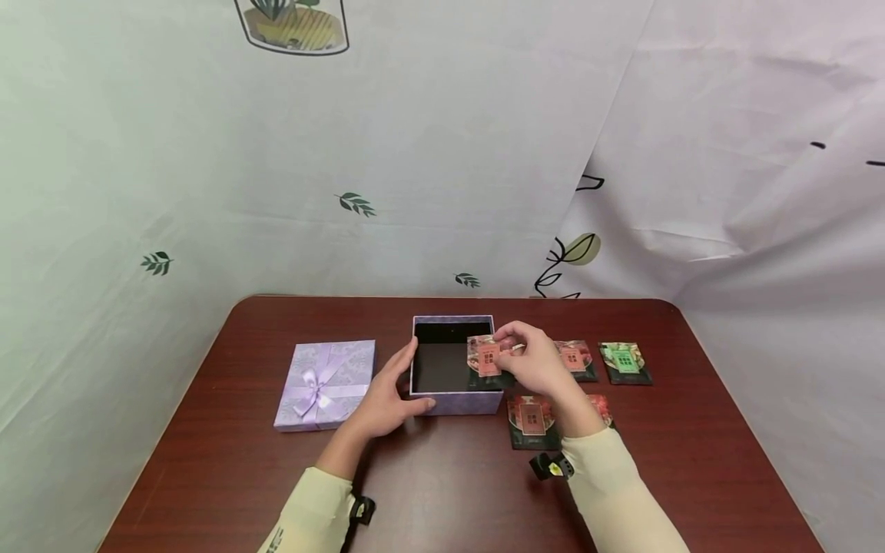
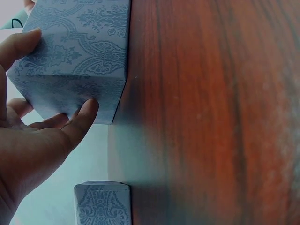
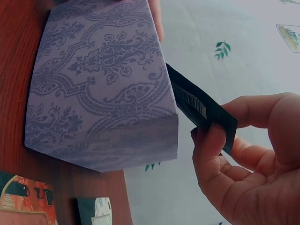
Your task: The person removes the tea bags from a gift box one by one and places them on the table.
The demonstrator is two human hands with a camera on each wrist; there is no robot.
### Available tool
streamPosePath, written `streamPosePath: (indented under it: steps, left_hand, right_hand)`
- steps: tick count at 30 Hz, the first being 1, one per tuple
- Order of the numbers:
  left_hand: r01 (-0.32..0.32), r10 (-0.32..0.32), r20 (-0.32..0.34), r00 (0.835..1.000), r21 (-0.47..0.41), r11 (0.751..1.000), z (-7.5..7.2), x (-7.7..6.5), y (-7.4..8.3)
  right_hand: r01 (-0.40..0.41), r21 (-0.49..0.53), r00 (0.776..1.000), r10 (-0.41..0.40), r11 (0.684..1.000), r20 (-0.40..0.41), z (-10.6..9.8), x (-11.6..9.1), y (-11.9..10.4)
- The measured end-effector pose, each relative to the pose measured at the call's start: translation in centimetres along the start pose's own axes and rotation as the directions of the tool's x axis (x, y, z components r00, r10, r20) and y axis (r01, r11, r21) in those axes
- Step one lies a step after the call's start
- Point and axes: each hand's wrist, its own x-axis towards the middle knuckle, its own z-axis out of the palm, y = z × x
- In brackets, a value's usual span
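A lavender patterned gift box (image 1: 456,404) with a dark inside stands lidless on the table. My left hand (image 1: 390,393) holds its near left corner, thumb along the front wall and fingers against the left side. In the left wrist view, the fingertips (image 2: 86,110) touch the patterned side. Over the box's right part, my right hand (image 1: 535,359) pinches a black and red sachet (image 1: 482,358) by its edge. From the right wrist view, the sachet's dark back (image 3: 199,105) shows a barcode, and it slants past the box's rim, its far end hidden behind the wall.
The lid (image 1: 325,388), with a ribbon bow, lies left of the box. Right of the box lie a red sachet (image 1: 579,359), a green sachet (image 1: 625,362) and another red sachet (image 1: 532,424); one more (image 1: 603,407) is partly under the right forearm. A printed cloth (image 1: 442,153) hangs behind the table.
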Motion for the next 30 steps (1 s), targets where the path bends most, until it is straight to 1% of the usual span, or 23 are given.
streamPosePath:
  steps: [6,14,21,30]
  left_hand:
    - [0.001,-0.001,0.001,1.0,-0.003,1.0,0.0,0.0,0.0]
    - [-0.001,0.001,0.003,1.0,-0.002,1.0,0.0,-0.1,0.2]
    - [-0.002,0.002,0.006,1.0,0.012,1.0,0.0,-0.1,0.2]
    - [-0.004,0.004,0.003,1.0,0.015,1.0,0.0,0.0,0.0]
  right_hand:
    - [-0.001,0.042,1.0,0.001,0.999,-0.015,-0.2,-0.3,0.4]
    - [-0.012,0.085,1.0,0.011,0.996,0.004,-0.8,-0.9,0.4]
    - [-0.001,0.104,1.0,0.001,0.995,0.008,-1.4,-1.2,0.5]
    - [-0.033,0.106,0.999,0.034,0.994,-0.008,-2.2,-1.9,1.2]
